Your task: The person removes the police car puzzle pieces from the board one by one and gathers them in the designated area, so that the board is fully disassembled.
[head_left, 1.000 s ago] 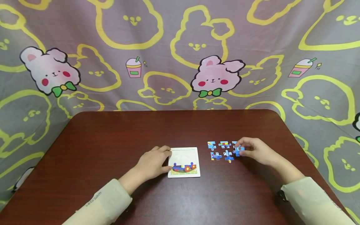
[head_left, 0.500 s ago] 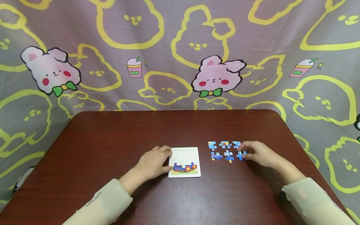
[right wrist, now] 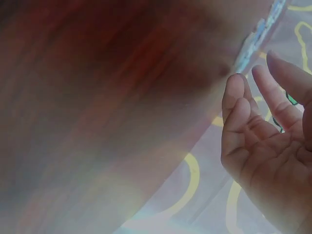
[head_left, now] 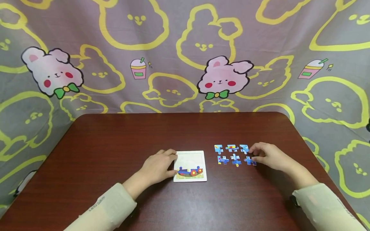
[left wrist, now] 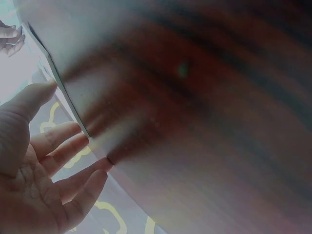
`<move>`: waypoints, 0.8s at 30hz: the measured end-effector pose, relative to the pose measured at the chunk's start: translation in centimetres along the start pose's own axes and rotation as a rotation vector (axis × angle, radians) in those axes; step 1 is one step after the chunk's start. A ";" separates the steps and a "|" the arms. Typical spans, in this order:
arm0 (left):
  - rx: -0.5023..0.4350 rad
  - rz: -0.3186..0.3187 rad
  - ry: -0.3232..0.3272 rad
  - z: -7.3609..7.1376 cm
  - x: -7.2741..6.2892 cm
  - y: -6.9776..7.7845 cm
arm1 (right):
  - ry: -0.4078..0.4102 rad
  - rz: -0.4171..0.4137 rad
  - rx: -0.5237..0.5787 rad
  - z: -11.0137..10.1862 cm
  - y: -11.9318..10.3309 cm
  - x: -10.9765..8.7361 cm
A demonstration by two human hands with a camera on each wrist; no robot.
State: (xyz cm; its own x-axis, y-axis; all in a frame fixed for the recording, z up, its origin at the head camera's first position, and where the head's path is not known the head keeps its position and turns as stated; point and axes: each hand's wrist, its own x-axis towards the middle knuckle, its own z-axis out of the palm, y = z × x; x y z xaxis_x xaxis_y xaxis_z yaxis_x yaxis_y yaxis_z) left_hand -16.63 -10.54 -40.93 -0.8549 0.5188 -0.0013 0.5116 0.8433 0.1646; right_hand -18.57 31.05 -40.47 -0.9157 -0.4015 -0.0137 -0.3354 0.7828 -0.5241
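Observation:
In the head view, a white square puzzle frame (head_left: 205, 165) lies flat on the table, its lower part filled with a printed picture in blue, red and yellow. My left hand (head_left: 157, 166) touches the frame's left edge with its thumb and fingertips; in the left wrist view its fingers (left wrist: 61, 148) are nearly straight along that edge. Right of the frame, several blue jigsaw pieces lie apart in two rows, among them a far-right piece (head_left: 244, 148) and a near-right piece (head_left: 250, 161). Beside these two is my right hand (head_left: 270, 156), its fingers loosely bent and holding nothing.
The dark red-brown table (head_left: 185, 205) has rounded far corners. Behind it hangs a grey curtain (head_left: 173, 38) with yellow outlines and printed rabbits.
My right hand has drawn back to the right, uncovering the near-right jigsaw piece, which has shifted slightly right. My left hand has stayed at the frame's edge.

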 end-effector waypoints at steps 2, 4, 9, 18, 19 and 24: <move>-0.003 0.000 0.000 0.0 0.0 0.0 | 0.007 -0.002 0.003 -0.2 -0.3 0.0; -0.006 -0.001 -0.002 0.0 0.0 0.0 | 0.015 -0.015 0.015 -0.2 -0.8 0.2; -0.002 -0.008 -0.009 0.0 0.1 0.0 | -0.014 -0.074 0.071 0.4 -2.8 1.4; -0.003 -0.008 -0.008 0.1 0.0 -0.1 | -0.134 -0.183 0.197 3.8 -8.2 5.6; -0.003 -0.008 -0.008 0.1 0.0 -0.1 | -0.153 -0.198 0.208 4.2 -8.8 6.0; -0.011 -0.012 -0.011 0.1 0.1 0.0 | -0.261 -0.257 0.245 6.3 -12.0 7.7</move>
State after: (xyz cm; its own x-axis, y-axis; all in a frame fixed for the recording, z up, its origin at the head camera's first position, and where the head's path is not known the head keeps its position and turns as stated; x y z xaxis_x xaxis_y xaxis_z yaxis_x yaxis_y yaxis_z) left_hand -16.74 -10.49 -40.99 -0.8598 0.5104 -0.0139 0.5004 0.8478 0.1755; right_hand -20.23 15.61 -39.66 -0.7121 -0.7000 -0.0546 -0.4541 0.5185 -0.7245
